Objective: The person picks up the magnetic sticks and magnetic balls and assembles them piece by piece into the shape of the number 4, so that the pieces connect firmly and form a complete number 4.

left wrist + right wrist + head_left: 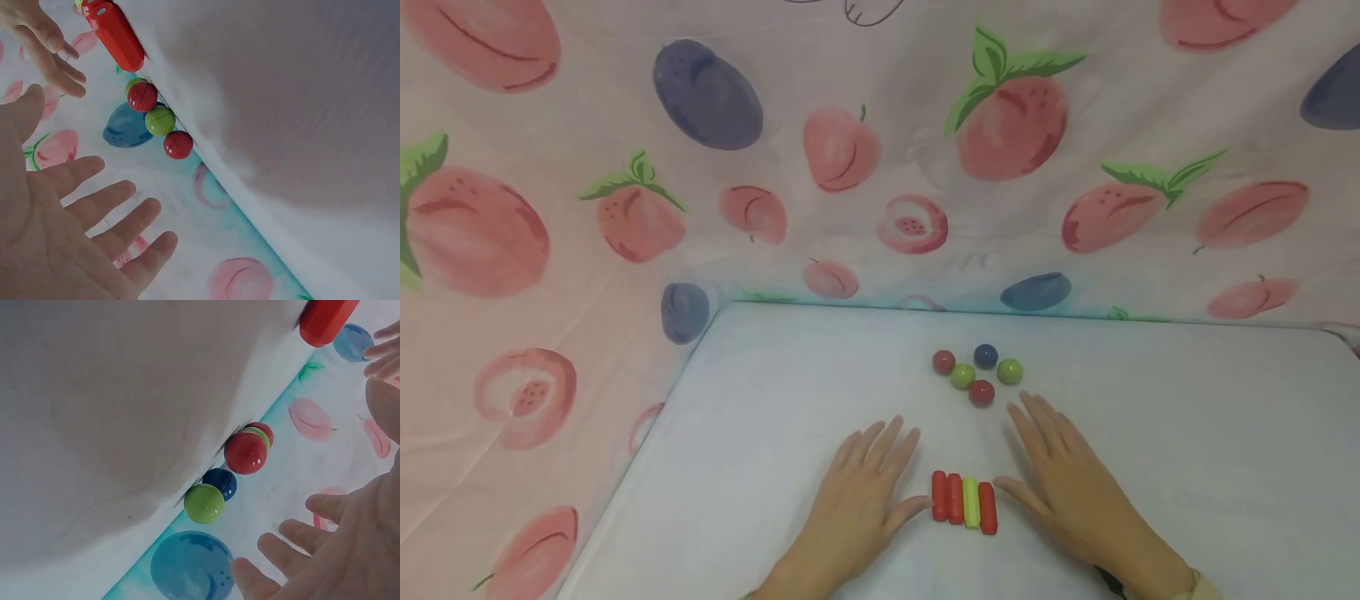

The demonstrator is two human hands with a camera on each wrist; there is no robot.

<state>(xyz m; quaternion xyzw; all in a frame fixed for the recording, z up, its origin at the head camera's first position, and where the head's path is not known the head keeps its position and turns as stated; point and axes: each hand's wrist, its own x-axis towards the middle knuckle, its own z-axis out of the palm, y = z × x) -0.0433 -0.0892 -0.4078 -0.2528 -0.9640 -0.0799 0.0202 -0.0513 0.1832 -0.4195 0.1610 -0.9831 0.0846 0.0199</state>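
The left hand (857, 500) is lying flat-looking, with its fingers extended and spread, holding nothing. The right hand (1067, 483) is mirroring it, fingers also extended, with nothing in its grasp. The 2 hands are standing well apart, and their thumbs are pointing inward at a row of 4 short sticks (956, 499). The left thumb tip is reaching the row's left edge; whether it is touching cannot be told. The right thumb tip is sitting just beside the rightmost stick.

The sticks are lying close side by side between the hands: 3 are showing red and 1, the yellow-green stick (972, 502), is standing third from the left. They are looking light, stiff and smooth, probably hard to damage; a thumb-and-finger pinch across the long sides at the middle would likely suit, the outer 2 offering easier access.

Beyond the fingertips, 5 glossy balls (963, 376) are grouping loosely: 2 red, 2 green and 1 blue ball (986, 357). They are likely slippery and ready to roll, so gripping around the widest part seems wise. The white tabletop (760, 400) is supporting everything, and a fruit-printed cloth (917, 150) is hanging behind.
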